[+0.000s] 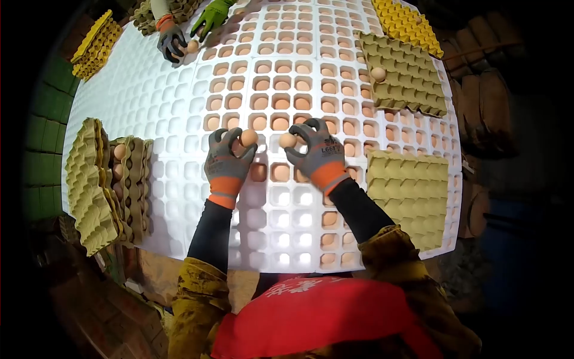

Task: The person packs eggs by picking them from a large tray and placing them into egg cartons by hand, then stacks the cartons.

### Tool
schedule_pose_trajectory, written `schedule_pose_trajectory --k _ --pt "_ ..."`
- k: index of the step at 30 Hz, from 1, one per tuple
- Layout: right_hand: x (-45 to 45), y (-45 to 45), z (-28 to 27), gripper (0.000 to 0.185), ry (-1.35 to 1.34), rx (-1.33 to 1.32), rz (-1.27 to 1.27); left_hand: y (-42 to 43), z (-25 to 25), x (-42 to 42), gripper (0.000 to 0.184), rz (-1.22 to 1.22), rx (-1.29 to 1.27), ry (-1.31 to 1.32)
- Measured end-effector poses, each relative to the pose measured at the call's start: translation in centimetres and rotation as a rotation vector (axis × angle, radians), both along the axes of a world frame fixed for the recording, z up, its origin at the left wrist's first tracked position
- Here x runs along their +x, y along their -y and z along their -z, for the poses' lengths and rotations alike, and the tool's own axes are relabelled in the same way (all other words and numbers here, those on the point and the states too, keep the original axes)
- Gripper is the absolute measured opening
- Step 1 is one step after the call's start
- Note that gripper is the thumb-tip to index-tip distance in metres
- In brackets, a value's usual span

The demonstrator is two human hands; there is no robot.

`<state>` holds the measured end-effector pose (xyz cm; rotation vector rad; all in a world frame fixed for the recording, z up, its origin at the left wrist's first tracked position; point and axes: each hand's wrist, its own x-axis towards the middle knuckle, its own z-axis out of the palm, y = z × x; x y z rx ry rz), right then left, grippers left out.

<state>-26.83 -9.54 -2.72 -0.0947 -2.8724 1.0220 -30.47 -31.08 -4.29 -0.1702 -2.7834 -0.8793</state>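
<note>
My left hand (229, 158), in a grey and orange glove, pinches a brown egg (249, 138) between thumb and fingers. Close to its right, my right hand (317, 152) in a matching glove holds another egg (287, 140) at its fingertips. Both eggs are over a white foam tray (254, 218) with square cells. Beyond my hands many cells hold eggs, and a few filled cells show just below them. The nearer cells between my forearms hold no eggs.
Brown egg cartons (89, 185) stand at the left, some eggs among them. More cartons (406, 197) lie at the right, one with a single egg (378, 74). A co-worker's gloved hands (172, 40) are at the top, near an egg. Yellow cartons (95, 45) sit at the far left.
</note>
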Motion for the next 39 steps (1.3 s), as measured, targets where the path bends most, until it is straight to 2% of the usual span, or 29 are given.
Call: schedule_pose_trajectory --k 1,4,6,8,9,10,12,13,15,17,18,20,22,23,24,26,29,30,32,34,36,38,39 --pt "-0.2 0.3 0.0 0.042 -0.027 0.077 0.013 0.2 -0.4 -0.5 0.044 -0.008 0.004 0.101" --pt "-0.1 -0.1 -0.3 0.034 -0.078 0.281 0.067 0.9 0.3 -0.7 0.047 0.088 -0.045 0.077" --pt "-0.1 -1.0 1.3 0.033 0.054 0.309 0.020 -0.1 0.3 0.0 0.046 0.214 0.023 0.024" --pt "-0.2 -1.5 1.5 0.031 -0.056 0.076 0.073 -2.0 0.7 0.0 0.045 0.283 -0.005 0.014" --pt "-0.2 -1.8 1.7 0.030 -0.109 -0.039 0.093 -2.7 0.7 -0.4 0.045 0.295 -0.100 0.095" --pt "0.0 -2.3 1.7 0.032 -0.127 -0.073 0.118 -3.3 0.0 -1.0 0.044 0.328 -0.233 0.268" --pt "0.4 -3.7 1.8 0.035 -0.169 -0.149 0.167 -3.9 0.5 -1.9 0.043 0.354 -0.322 0.348" --pt "0.6 -4.4 2.9 0.036 -0.162 0.003 0.114 -3.6 0.6 -1.9 0.043 0.364 -0.268 0.307" --pt "2.0 -5.1 3.5 0.034 0.124 -0.551 0.297 -2.2 1.0 -1.8 0.044 0.381 -0.170 0.227" --pt "2.4 -5.6 4.4 0.035 0.092 -0.932 0.411 -0.3 2.1 -2.5 0.043 0.353 -0.024 0.108" --pt "2.9 -5.2 2.1 0.038 0.058 -1.162 0.444 0.7 2.5 -2.8 0.042 0.354 0.001 0.065" --pt "4.2 -5.5 3.4 0.041 -0.083 -1.309 0.338 1.7 2.8 -3.1 0.037 0.282 0.297 0.052" --pt "5.2 -4.9 2.9 0.040 -0.103 -0.762 0.068 2.3 3.3 -4.2 0.038 0.180 0.549 -0.017" --pt "5.3 -4.3 1.9 0.042 0.005 -0.953 0.172 2.6 4.9 -4.7 0.038 0.218 0.583 -0.059" --pt "4.8 -2.9 0.1 0.043 0.116 -1.141 0.272 2.9 5.7 -4.9 0.038 0.328 0.481 -0.045" --pt "4.5 -0.9 0.3 0.046 0.126 -1.104 0.272 3.6 5.9 -4.9 0.041 0.437 0.024 -0.264" --pt "3.3 2.7 1.7 0.045 0.026 -0.981 0.104 5.4 4.7 -3.5 0.048 0.301 0.342 -0.053" --pt "2.8 3.8 2.0 0.044 0.030 -0.928 0.051 6.2 3.9 -3.0 0.047 0.303 0.169 -0.120" --pt "1.5 6.2 1.9 0.043 0.037 -0.801 -0.001 7.0 2.6 -0.9 0.047 0.157 0.231 -0.162" --pt "0.2 9.2 1.4 0.044 0.075 -0.920 -0.072 8.6 2.4 1.1 0.047 0.029 0.529 -0.133" --pt "-2.6 12.0 2.1 0.045 -0.221 -0.614 -0.277 9.9 2.5 4.0 0.046 -0.022 0.499 -0.070" --pt "-5.7 15.1 4.2 0.040 -0.367 -0.436 -0.420 10.1 3.5 7.1 0.045 -0.067 0.477 -0.004" --pt "-7.4 16.4 5.2 0.040 -0.398 -0.167 -0.485 9.8 3.8 8.6 0.045 -0.088 0.470 0.032"
